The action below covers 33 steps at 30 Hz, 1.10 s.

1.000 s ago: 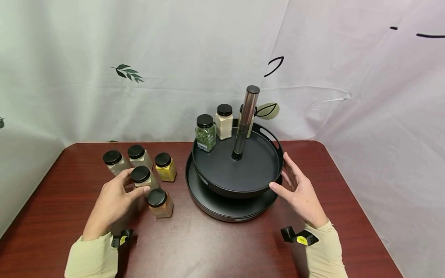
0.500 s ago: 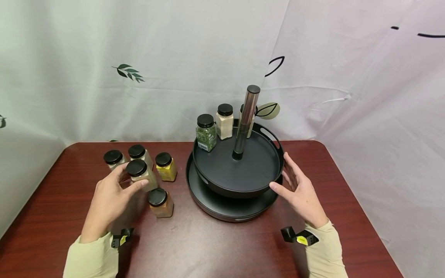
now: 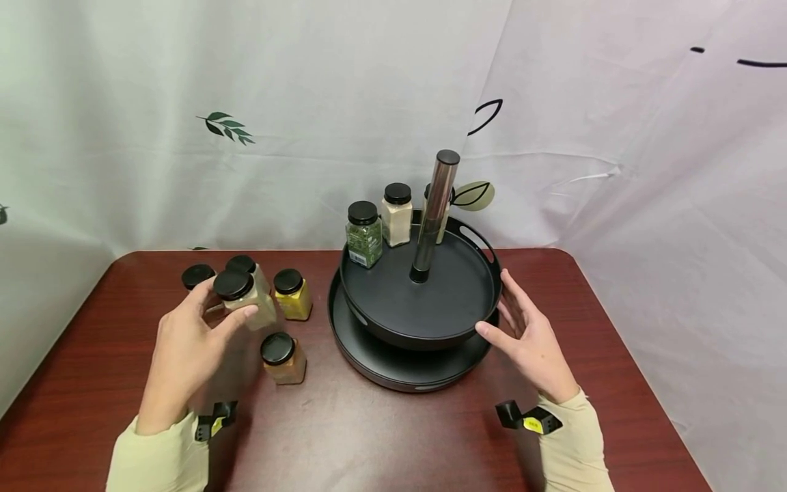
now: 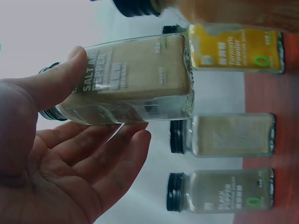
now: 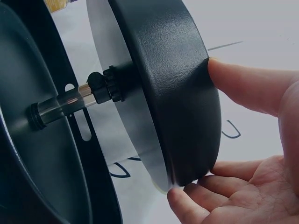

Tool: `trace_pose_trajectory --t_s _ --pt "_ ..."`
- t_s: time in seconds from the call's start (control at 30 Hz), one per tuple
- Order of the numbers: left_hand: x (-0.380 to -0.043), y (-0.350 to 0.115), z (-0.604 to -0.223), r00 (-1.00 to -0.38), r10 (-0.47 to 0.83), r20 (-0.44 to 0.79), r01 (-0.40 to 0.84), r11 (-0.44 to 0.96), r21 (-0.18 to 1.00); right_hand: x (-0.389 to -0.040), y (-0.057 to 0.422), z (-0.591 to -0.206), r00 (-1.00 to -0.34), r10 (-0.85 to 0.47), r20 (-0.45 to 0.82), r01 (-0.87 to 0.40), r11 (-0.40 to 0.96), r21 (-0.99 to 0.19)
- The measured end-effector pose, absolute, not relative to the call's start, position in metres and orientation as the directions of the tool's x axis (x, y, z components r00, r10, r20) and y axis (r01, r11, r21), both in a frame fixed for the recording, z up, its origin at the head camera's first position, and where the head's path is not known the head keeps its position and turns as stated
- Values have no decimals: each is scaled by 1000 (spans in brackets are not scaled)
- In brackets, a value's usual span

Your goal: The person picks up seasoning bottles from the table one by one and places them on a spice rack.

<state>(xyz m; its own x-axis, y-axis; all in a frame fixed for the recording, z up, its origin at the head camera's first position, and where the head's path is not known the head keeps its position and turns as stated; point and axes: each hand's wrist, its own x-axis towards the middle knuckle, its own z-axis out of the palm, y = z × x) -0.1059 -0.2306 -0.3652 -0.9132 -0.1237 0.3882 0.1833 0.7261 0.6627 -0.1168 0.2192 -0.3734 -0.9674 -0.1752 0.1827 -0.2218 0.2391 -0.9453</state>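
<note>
A pale cloth backdrop (image 3: 307,82) with leaf prints hangs behind a reddish-brown worktop (image 3: 393,444). Left of centre, the left grip (image 3: 184,342) pinches the salt-and-pepper jar (image 4: 145,70) between thumb and fingers, lid up and seemingly clear of the wood. Around that jar, taken as a dial in the head view, the turmeric jar (image 3: 294,302) stands at three o'clock, an orange-brown jar (image 3: 287,363) at five, a pale jar (image 3: 241,264) at twelve and the black pepper jar (image 3: 198,275) at ten.

Further right is a two-tier stand. On its upper tray (image 3: 393,301), a green-filled jar (image 3: 365,240) sits at ten o'clock, a cream jar (image 3: 397,220) at eleven and a third jar (image 3: 443,234), partly hidden by the post (image 3: 439,191), just past twelve. The lower tray (image 3: 408,372) lies beneath. The right grip (image 3: 531,342) is spread, thumb and fingertips touching the upper tray's outer wall between three and five o'clock, probably steadying it.

The step in hand looks like lifting a jar out of the group. The next move seems to call for carrying it toward two o'clock, over its neighbours, then lowering it upright onto the upper tray.
</note>
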Motion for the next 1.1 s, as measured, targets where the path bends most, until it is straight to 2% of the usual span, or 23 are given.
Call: trace_pose_trajectory --t_s 0.73,1.1 --pt "-114 -203 -326 -870 -71 488 312 687 656 -117 219 -373 -970 -172 172 -211 244 -947" --pt "-120 -184 -311 -846 -13 533 363 718 594 -117 219 -373 -969 -173 176 -215 245 -945"
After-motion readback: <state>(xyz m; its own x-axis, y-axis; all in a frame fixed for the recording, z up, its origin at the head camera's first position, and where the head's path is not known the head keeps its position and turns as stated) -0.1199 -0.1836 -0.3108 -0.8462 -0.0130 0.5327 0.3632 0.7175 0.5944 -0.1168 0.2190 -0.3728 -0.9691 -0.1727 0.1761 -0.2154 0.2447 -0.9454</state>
